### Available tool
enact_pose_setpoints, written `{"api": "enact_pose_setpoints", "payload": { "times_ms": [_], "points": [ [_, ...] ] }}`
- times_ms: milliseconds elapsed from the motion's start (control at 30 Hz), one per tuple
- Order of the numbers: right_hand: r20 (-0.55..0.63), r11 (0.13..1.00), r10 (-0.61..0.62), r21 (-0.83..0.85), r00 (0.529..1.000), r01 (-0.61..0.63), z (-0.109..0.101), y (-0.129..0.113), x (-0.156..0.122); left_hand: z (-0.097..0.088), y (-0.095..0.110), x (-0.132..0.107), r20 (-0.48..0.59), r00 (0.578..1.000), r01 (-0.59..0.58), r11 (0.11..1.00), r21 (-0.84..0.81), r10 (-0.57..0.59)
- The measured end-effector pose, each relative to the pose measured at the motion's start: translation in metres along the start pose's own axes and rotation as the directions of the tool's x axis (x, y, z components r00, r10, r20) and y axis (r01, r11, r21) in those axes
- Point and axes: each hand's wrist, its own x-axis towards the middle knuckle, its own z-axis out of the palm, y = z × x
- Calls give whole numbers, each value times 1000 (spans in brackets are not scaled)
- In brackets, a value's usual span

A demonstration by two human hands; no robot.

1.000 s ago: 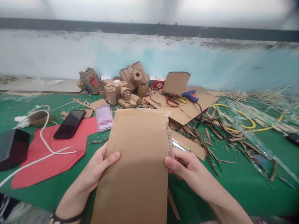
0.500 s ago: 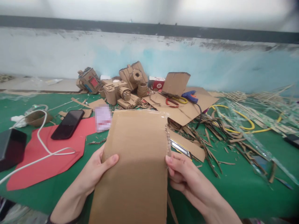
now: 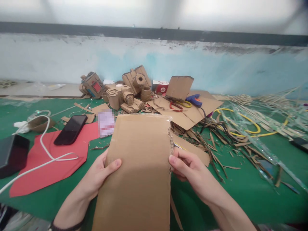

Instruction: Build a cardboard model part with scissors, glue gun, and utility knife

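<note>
A long piece of cardboard [image 3: 139, 166] is held up in front of me, its top tilted away. My left hand [image 3: 102, 173] grips its left edge, thumb on the face and fingers hidden behind. On the right side, my right hand [image 3: 187, 166] pinches the ragged, torn edge between thumb and fingers. Clear tape shines along the top edge. A thin cardboard strip [image 3: 176, 213] hangs or lies below the right edge; I cannot tell whether it is attached. Behind my right hand, a utility knife [image 3: 179, 146] is mostly covered, beside a flat cardboard scrap [image 3: 197, 152].
On the green table [image 3: 240, 199], a phone [image 3: 71, 130] lies on red paper [image 3: 60, 166] with a white cable [image 3: 43, 141] across it. Cardboard camera models [image 3: 120, 96], a blue glue gun [image 3: 194, 100] and red-handled scissors [image 3: 176, 106] are at the back. Cardboard scraps [image 3: 218, 163] litter the right.
My right hand has shifted slightly up along the torn edge, its fingers now more curled, covering more of the utility knife. My left hand keeps its grip. The view has moved slightly.
</note>
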Motion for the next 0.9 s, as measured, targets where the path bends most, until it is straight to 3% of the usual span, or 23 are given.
{"api": "enact_pose_setpoints", "payload": {
  "times_ms": [133, 233, 500, 667, 767, 900],
  "points": [
    [-1, 949, 125, 291, 992, -119, 10, 6, -1, -3, -2, 2, 11, 1000, -24, 1000, 19, 24],
    [-25, 912, 174, 381, 984, -151, 12, 10, 0, -8, -4, 4, 58, 998, -21, 998, 58, 17],
    [-3, 988, 53, 146, 999, -52, -9, 9, 9, -14, -6, 5, 50, 999, -5, 996, 91, 0],
    [1, 999, 32, 16, 999, -32, -7, -3, 13, -16, -8, 8, 64, 998, -22, 996, 85, 17],
    [-10, 994, 31, 103, 999, -30, -1, -6, 13, -17, -8, 8, 57, 998, -23, 995, 92, 18],
    [-18, 952, 127, 281, 992, -117, 4, -5, 13, -17, -9, 8, 69, 998, -18, 995, 96, 11]
  ]
}}
